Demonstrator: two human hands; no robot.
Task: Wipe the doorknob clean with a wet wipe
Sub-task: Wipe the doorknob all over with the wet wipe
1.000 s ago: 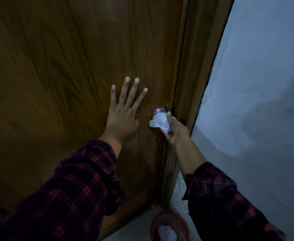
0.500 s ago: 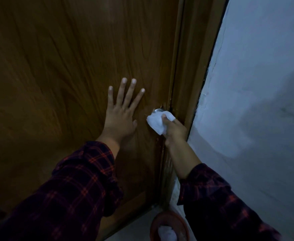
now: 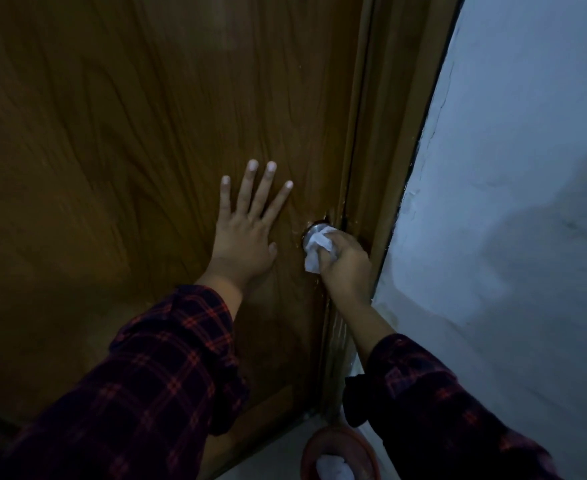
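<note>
A silver doorknob (image 3: 313, 228) sits near the right edge of a brown wooden door (image 3: 139, 140). My right hand (image 3: 345, 263) is closed around a crumpled white wet wipe (image 3: 318, 245) and presses it against the knob, covering most of it; only the knob's upper left rim shows. My left hand (image 3: 245, 233) lies flat on the door with fingers spread, just left of the knob, holding nothing.
The wooden door frame (image 3: 382, 140) runs along the door's right side, with a pale wall (image 3: 514, 202) beyond it. On the floor below stands a round reddish bin (image 3: 340, 452) with white wipes inside.
My right hand has turned over the knob, dragging the wipe downward so the knob's upper rim shows again. My left hand stays flat on the door.
</note>
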